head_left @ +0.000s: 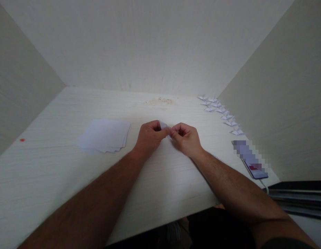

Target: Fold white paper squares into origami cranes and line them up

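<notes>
The left hand is curled nearly closed. Its thumb and forefinger pinch the left side of a small folded paper, and the other fingers are tucked under. The right hand is curled the same way and pinches the paper's right side, so the fingertips of both hands meet at the paper. The paper is held just above the middle of the tabletop. Only its upper corner shows between the knuckles, and how it is folded cannot be told. Both bare forearms reach in from the near edge.

A loose stack of paper sheets lies flat to the left of the hands, towards the left edge. The sheets are thin and white, with their edges slightly fanned. A row of small folded paper pieces runs along the right edge from the far right corner. They are white, pointed and wing-like. Nearer on that edge lies a phone, its screen blurred out, with a white cable at its near end. A tan stain marks the far edge, and a small orange spot sits by the left edge. The tabletop is pale with a fine wood grain, and matching plain panels close it in on three sides.
</notes>
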### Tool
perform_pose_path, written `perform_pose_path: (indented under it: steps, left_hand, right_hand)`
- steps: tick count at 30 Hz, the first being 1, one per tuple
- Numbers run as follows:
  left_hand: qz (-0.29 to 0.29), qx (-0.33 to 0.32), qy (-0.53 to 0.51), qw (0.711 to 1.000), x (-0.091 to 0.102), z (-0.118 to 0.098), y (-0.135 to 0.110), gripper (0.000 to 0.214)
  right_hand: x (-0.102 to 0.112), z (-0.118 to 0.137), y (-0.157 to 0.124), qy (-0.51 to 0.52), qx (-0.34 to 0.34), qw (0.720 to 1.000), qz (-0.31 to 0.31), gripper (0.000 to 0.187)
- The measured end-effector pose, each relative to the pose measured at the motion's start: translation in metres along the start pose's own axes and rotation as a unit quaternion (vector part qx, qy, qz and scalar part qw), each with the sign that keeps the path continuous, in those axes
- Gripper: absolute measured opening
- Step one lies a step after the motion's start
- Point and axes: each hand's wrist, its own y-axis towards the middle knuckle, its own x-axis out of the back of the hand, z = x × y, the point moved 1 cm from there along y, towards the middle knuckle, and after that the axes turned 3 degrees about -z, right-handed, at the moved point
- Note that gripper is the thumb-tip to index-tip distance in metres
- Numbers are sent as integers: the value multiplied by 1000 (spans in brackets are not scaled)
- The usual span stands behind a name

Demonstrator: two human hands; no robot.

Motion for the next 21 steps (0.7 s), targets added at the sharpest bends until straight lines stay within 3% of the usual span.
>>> perform_pose_path:
  steps: [4, 15, 21]
  left_hand:
    - [-12, 6, 2, 1000, 0, 0, 0, 26]
    - [-24, 14, -110, 994, -3, 7, 2, 20]
    - [-25, 23, -109, 993, -4, 4, 1, 28]
  right_hand:
    - [0, 0, -1, -20, 10, 1000, 4, 38]
    - [-1, 2, -2, -50, 14, 998, 24, 29]
    - [-2, 3, -5, -48, 8, 999, 20, 21]
